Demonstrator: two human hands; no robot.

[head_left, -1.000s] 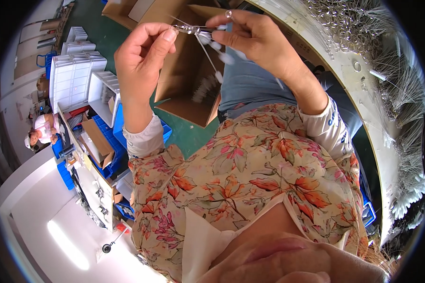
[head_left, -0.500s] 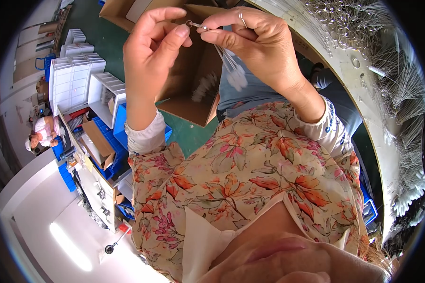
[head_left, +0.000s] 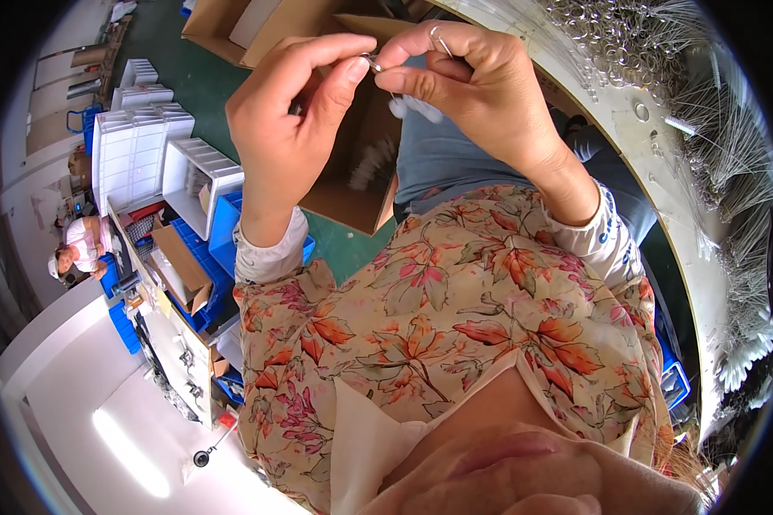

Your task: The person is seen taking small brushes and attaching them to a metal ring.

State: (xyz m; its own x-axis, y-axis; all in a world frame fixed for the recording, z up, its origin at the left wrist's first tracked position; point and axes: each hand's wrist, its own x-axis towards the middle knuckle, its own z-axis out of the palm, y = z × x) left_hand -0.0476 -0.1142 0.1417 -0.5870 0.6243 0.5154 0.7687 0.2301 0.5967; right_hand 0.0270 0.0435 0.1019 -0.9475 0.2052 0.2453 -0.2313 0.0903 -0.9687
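Note:
Up near the top of the view, my left hand (head_left: 294, 122) pinches a small metal ring (head_left: 371, 61) between thumb and forefinger. Touching the same ring from the other side is my right hand (head_left: 481, 101), its thumb and forefinger closed on the thin wire ends of several small white-bristled brushes (head_left: 416, 108). Their white heads hang below the right fingers, partly hidden by that hand. A thin wire loop (head_left: 441, 39) sits at the right forefinger. Whether the wires pass through the ring is too small to tell.
To the right, a curved pale table (head_left: 653, 184) carries a heap of metal rings (head_left: 614, 39) and many wire brushes (head_left: 739, 189). An open cardboard box (head_left: 339, 202) with brushes inside stands below my hands. White crates (head_left: 137, 146) and blue bins (head_left: 223, 227) are at left; another person (head_left: 84, 245) sits beyond.
Both hands have drawn closer together at the ring, the left moving right. The brushes' heads have swung up and back behind the right fingers, with less of them showing.

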